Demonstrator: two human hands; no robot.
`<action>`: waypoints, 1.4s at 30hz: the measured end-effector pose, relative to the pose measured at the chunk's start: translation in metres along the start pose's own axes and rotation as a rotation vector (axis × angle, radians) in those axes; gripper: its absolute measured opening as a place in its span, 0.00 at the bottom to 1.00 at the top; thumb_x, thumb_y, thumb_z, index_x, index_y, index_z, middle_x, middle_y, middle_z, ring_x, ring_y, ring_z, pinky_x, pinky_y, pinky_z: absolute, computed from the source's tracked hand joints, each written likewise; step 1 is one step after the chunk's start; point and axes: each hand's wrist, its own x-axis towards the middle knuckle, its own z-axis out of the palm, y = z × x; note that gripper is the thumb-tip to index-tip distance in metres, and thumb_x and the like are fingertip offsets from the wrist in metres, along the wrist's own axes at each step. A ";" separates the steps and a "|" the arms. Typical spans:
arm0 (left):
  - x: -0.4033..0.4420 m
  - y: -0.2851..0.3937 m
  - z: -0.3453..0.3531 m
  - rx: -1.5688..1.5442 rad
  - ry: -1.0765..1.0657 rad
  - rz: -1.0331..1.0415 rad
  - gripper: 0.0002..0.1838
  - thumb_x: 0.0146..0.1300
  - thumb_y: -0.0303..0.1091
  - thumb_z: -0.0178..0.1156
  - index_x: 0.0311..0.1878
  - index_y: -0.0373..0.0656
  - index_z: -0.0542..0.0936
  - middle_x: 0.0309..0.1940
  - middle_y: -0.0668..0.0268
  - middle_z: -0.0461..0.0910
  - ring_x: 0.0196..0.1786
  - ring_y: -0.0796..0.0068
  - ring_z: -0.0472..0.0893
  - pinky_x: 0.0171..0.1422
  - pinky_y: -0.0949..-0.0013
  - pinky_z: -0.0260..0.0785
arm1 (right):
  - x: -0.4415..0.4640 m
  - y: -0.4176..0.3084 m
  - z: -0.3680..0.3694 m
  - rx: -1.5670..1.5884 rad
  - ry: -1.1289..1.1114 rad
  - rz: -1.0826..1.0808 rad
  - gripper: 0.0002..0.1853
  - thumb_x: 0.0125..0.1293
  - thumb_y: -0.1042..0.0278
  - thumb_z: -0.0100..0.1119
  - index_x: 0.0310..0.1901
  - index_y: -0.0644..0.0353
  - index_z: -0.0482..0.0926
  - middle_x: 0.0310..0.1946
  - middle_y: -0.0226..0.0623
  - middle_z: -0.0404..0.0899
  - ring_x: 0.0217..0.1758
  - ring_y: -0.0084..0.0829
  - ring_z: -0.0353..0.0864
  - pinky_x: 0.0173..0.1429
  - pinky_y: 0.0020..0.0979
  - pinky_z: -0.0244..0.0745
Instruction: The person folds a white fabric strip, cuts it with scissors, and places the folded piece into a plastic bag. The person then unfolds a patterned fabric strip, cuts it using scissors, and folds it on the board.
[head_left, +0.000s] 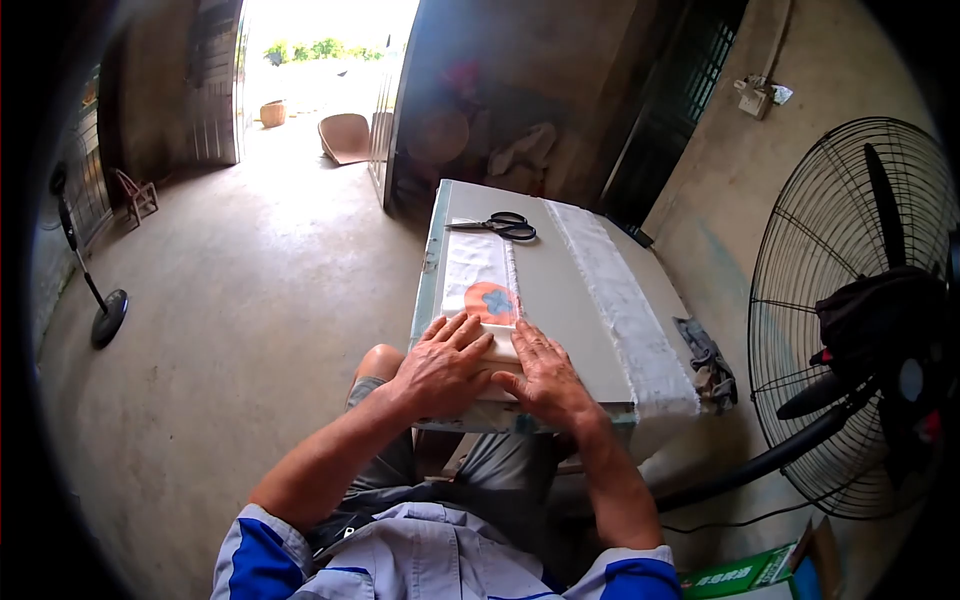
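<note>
My left hand (446,362) lies flat with fingers stretched out over the near end of a white cloth strip (475,262). Beside it, my right hand (543,372) rests on the same end, fingers extended and thumb pointing toward the left hand. Just beyond my fingertips the strip carries an orange round patch (478,306) with a blue flower-like shape (497,302). The cloth under my palms is partly hidden. Black-handled scissors (497,226) lie across the strip's far end. A second, longer white cloth strip (620,300) runs along the right of the table and hangs over its near edge.
The grey-white table (562,290) stands in front of my knees. On its right edge sits a crumpled dark cloth (708,365). A large black fan (850,320) stands close at right, above a green box (740,575). An open doorway and a wicker basket (345,137) are at the back.
</note>
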 end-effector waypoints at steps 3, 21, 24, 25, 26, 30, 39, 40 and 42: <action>0.003 0.008 -0.012 -0.059 -0.032 -0.059 0.32 0.69 0.52 0.63 0.65 0.35 0.75 0.71 0.47 0.72 0.78 0.46 0.67 0.84 0.46 0.53 | -0.001 -0.001 0.002 -0.018 0.032 -0.003 0.51 0.74 0.26 0.46 0.76 0.73 0.64 0.79 0.59 0.60 0.84 0.52 0.56 0.85 0.50 0.48; -0.017 0.018 -0.032 -0.077 0.099 0.068 0.28 0.63 0.42 0.71 0.62 0.37 0.77 0.65 0.52 0.79 0.69 0.49 0.78 0.75 0.48 0.67 | -0.028 -0.029 -0.021 -0.007 0.204 -0.117 0.35 0.68 0.52 0.69 0.68 0.70 0.75 0.70 0.55 0.74 0.76 0.52 0.71 0.79 0.50 0.60; -0.020 0.019 -0.045 -0.114 0.081 0.065 0.27 0.60 0.41 0.72 0.60 0.39 0.79 0.64 0.54 0.80 0.67 0.50 0.80 0.73 0.49 0.69 | -0.034 -0.028 -0.025 0.010 0.214 -0.141 0.33 0.64 0.59 0.73 0.67 0.68 0.77 0.68 0.52 0.77 0.73 0.50 0.74 0.77 0.48 0.64; -0.019 0.019 -0.052 -0.134 0.072 0.058 0.27 0.59 0.40 0.73 0.60 0.39 0.80 0.64 0.55 0.80 0.66 0.50 0.80 0.72 0.49 0.70 | -0.035 -0.029 -0.027 0.021 0.216 -0.147 0.33 0.62 0.61 0.74 0.66 0.68 0.77 0.68 0.51 0.78 0.72 0.49 0.75 0.76 0.48 0.65; -0.020 0.018 -0.056 -0.154 0.067 0.051 0.26 0.59 0.39 0.73 0.59 0.40 0.80 0.63 0.55 0.80 0.65 0.51 0.81 0.71 0.49 0.71 | -0.035 -0.030 -0.027 0.017 0.225 -0.149 0.32 0.62 0.63 0.74 0.66 0.67 0.78 0.67 0.50 0.78 0.72 0.48 0.76 0.75 0.48 0.65; -0.030 0.011 -0.055 -0.170 0.071 0.030 0.25 0.56 0.36 0.74 0.57 0.43 0.82 0.62 0.57 0.81 0.64 0.52 0.82 0.68 0.51 0.74 | -0.040 -0.032 -0.024 -0.010 0.266 -0.162 0.29 0.62 0.67 0.73 0.64 0.66 0.79 0.66 0.48 0.80 0.69 0.46 0.77 0.73 0.47 0.67; -0.024 0.004 -0.069 -0.138 0.111 0.102 0.21 0.53 0.32 0.74 0.52 0.45 0.84 0.54 0.62 0.86 0.58 0.57 0.84 0.63 0.51 0.76 | -0.036 -0.032 -0.029 0.073 0.301 -0.144 0.24 0.65 0.68 0.71 0.62 0.65 0.79 0.63 0.48 0.81 0.66 0.48 0.79 0.70 0.47 0.69; -0.023 0.002 -0.069 -0.148 0.106 0.097 0.20 0.53 0.31 0.73 0.52 0.45 0.84 0.53 0.62 0.86 0.57 0.57 0.84 0.63 0.51 0.76 | -0.036 -0.033 -0.029 0.078 0.307 -0.135 0.24 0.65 0.68 0.71 0.61 0.65 0.79 0.62 0.47 0.81 0.65 0.48 0.79 0.70 0.47 0.69; -0.023 -0.003 -0.067 -0.167 0.097 0.088 0.20 0.54 0.29 0.73 0.52 0.44 0.85 0.53 0.62 0.86 0.56 0.57 0.85 0.62 0.51 0.76 | -0.035 -0.032 -0.028 0.081 0.325 -0.135 0.23 0.66 0.70 0.70 0.61 0.64 0.79 0.60 0.47 0.82 0.64 0.48 0.80 0.68 0.47 0.70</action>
